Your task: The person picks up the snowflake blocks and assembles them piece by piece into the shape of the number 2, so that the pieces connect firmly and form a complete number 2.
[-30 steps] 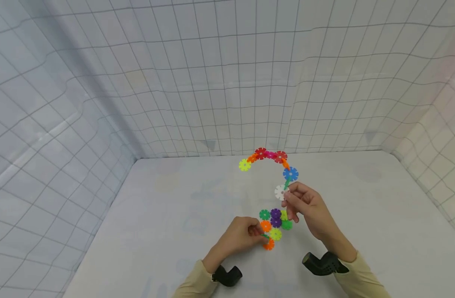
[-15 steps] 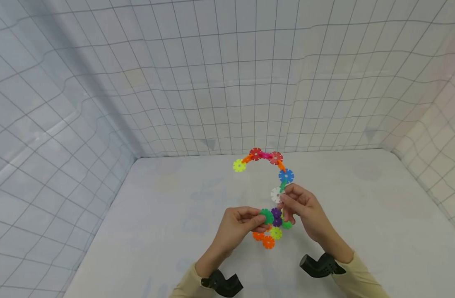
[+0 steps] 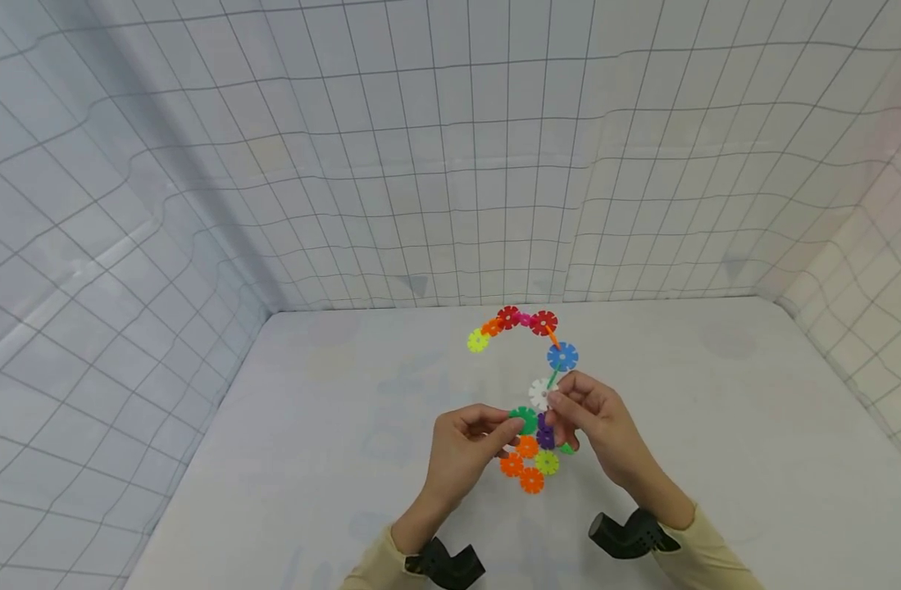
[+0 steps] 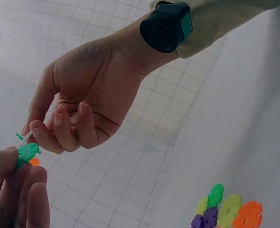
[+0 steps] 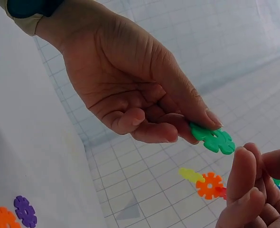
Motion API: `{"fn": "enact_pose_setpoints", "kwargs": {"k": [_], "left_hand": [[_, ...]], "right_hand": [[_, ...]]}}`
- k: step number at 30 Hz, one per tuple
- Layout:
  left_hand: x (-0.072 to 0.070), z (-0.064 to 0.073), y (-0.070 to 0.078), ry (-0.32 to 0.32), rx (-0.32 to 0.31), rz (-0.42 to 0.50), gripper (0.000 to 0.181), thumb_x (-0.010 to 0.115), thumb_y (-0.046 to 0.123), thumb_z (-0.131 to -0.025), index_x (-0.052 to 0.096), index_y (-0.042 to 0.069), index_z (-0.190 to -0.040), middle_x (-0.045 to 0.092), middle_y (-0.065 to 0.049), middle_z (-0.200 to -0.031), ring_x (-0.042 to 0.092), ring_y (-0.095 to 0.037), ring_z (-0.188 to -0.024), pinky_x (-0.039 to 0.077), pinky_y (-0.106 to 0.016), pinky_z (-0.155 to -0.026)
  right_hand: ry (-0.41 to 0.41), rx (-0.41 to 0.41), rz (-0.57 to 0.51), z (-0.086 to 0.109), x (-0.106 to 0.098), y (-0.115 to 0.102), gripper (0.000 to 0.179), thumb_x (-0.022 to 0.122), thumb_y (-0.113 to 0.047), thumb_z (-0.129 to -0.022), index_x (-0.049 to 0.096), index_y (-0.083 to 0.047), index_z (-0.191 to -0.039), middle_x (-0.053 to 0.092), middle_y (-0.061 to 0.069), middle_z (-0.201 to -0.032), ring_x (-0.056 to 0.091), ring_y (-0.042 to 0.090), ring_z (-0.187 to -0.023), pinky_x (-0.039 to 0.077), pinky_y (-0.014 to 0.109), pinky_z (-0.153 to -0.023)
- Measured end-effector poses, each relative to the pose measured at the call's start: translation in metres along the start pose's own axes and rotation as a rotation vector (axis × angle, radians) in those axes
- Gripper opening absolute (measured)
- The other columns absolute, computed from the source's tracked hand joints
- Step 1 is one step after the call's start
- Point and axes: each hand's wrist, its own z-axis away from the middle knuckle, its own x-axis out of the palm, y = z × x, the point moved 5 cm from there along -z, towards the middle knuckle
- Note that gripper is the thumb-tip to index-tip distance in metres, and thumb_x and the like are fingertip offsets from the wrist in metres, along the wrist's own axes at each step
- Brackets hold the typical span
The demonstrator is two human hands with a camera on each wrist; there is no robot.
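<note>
Since the frame of half a second ago, your left hand (image 3: 461,451) brings the green disc (image 3: 524,418) a little up, and the white disc (image 3: 539,395) comes lower, so these two are now nearer together.

As I judge it, the joining is partly done: the chain (image 3: 543,322) already curves from a yellow disc (image 3: 478,341) through orange, red and pink pieces to the blue disc (image 3: 562,356), and then to the white one at its end. The green disc seems not yet joined; I cannot tell if the edges touch. Several orange discs (image 3: 532,481), purple discs (image 3: 546,439) and others lie on the table (image 3: 332,451), not in the chain.

Your left thumb and fingers pinch the green disc at its left edge, so its right side stays free, just beside the white disc. Your right hand (image 3: 601,410) pinches the white disc from its right side.
</note>
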Motion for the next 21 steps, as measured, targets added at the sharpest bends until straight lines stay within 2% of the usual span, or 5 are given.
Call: {"fn": "enact_pose_setpoints", "kwargs": {"k": [2,6,11,14,21], "left_hand": [[-0.001,0.000,0.001,0.015,0.059,-0.027,0.010,0.072,0.010,-0.085,0.072,0.001,-0.089,0.070,-0.012,-0.079,0.066,-0.033,-0.066,0.055,-0.039,-0.057],[-0.001,0.001,0.008,0.056,0.219,-0.114,0.004,0.074,0.003,-0.081,0.073,0.002,-0.085,0.070,-0.008,-0.077,0.066,-0.019,-0.062,0.054,-0.034,-0.053],[0.003,0.005,0.036,0.097,0.398,-0.210,0.009,0.074,-0.009,-0.075,0.071,-0.003,-0.080,0.069,-0.010,-0.073,0.062,-0.014,-0.058,0.051,-0.030,-0.048],[0.005,0.008,0.050,0.104,0.463,-0.249,0.012,0.075,-0.012,-0.072,0.070,-0.005,-0.080,0.068,-0.011,-0.073,0.061,-0.015,-0.056,0.051,-0.028,-0.048],[0.007,0.011,0.056,0.134,0.572,-0.364,0.017,0.078,-0.013,-0.068,0.071,-0.003,-0.079,0.067,-0.008,-0.070,0.054,-0.010,-0.051,0.049,-0.021,-0.047]], "right_hand": [[-0.003,0.003,-0.005,0.000,0.001,0.001,0.013,0.049,-0.002,-0.098,0.047,0.007,-0.089,0.059,0.003,-0.070,0.053,0.013,-0.052,0.043,0.024,-0.044],[-0.002,0.020,0.000,0.000,0.002,0.003,0.014,0.050,-0.005,-0.098,0.048,0.004,-0.088,0.058,0.007,-0.070,0.053,0.017,-0.052,0.043,0.024,-0.044],[0.006,0.032,0.023,0.001,0.003,0.004,0.015,0.050,-0.006,-0.098,0.048,0.005,-0.089,0.058,0.008,-0.071,0.052,0.025,-0.052,0.045,0.025,-0.044],[0.020,0.034,0.044,0.002,0.005,0.005,0.016,0.051,-0.007,-0.098,0.048,0.006,-0.089,0.059,0.006,-0.071,0.053,0.022,-0.052,0.045,0.025,-0.045],[0.033,-0.014,0.149,0.001,0.008,0.006,0.012,0.052,-0.003,-0.097,0.050,0.005,-0.088,0.059,0.010,-0.070,0.054,0.017,-0.051,0.044,0.029,-0.042]]}}
